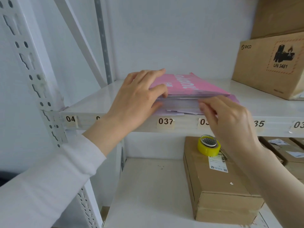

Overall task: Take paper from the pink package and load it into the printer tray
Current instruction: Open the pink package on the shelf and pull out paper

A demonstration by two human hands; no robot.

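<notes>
While left fingers [158, 94] lift wrapper [189, 84] — paper [179, 104] beneath.

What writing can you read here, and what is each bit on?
"PICO" and "UN 3481": cardboard box, upper shelf.
"04", "037", "35": number tags along the shelf edge; others are partly hidden.
Pink package: white lettering, upside down, unreadable.
Shipping label on the lower box: too small.

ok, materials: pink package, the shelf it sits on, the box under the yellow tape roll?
Pink package: looks like a thin paper wrapper, matte, creased and torn open at the front, white sheets showing.
Shelf: probably painted metal, white with a slight sheen, bolted to slotted uprights.
Box: brown corrugated cardboard, matte, taped seams, shipping label.
Yellow tape roll: glossy plastic film, likely.
</notes>
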